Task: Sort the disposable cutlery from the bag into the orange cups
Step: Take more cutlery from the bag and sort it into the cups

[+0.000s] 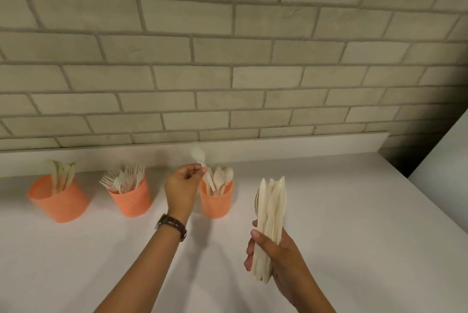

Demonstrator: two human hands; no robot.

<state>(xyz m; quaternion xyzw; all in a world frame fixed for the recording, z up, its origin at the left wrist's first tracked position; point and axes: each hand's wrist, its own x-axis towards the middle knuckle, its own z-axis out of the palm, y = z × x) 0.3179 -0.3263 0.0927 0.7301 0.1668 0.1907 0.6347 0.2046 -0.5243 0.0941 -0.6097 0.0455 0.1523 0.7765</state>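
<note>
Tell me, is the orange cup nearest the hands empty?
No, not empty. The cup holds several spoons standing bowl-up, and the left hand pinches another spoon over it.

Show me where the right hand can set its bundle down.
Bare counter lies right of the spoon cup, out to its right edge, and along the near side before the cups. Crowded: the back-left row of cups, left hand at the spoon cup.

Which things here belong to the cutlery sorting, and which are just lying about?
Job: spoon pinched in left hand; cutlery bundle gripped in right hand; knife cup, fork cup, spoon cup, all orange.
Just there: wristwatch, brick wall, white counter.
</note>
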